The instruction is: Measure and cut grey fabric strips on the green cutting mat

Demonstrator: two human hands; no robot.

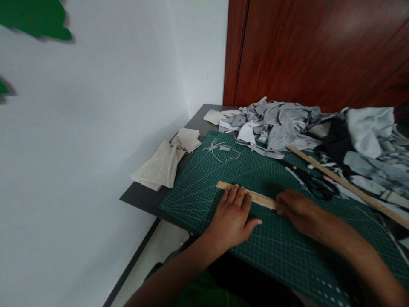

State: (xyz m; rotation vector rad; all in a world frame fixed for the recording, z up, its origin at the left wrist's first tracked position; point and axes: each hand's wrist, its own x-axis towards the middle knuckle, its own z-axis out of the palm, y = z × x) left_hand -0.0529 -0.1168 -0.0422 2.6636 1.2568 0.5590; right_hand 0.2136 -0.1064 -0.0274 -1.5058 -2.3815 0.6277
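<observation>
A short wooden ruler [262,200] lies at a slant on the green cutting mat [198,200]. A thin pale strip shows along its edge, mostly covered by it. My left hand [231,217] rests flat on the ruler's left half, fingers stretched out and thumb spread to the side. At the ruler's right end is my right hand [292,207], its fingers curled closed. They touch or nearly touch the ruler end; whatever they hold is hidden. Black-handled scissors [319,187] lie on the mat beyond my right hand.
Grey and white fabric scraps [281,121] are heaped along the back. A long wooden stick [348,185] lies slanted at the right. Folded cream cloth [162,166] sits at the left table edge [140,198], near the wall. Loose white thread [223,151] lies on the mat.
</observation>
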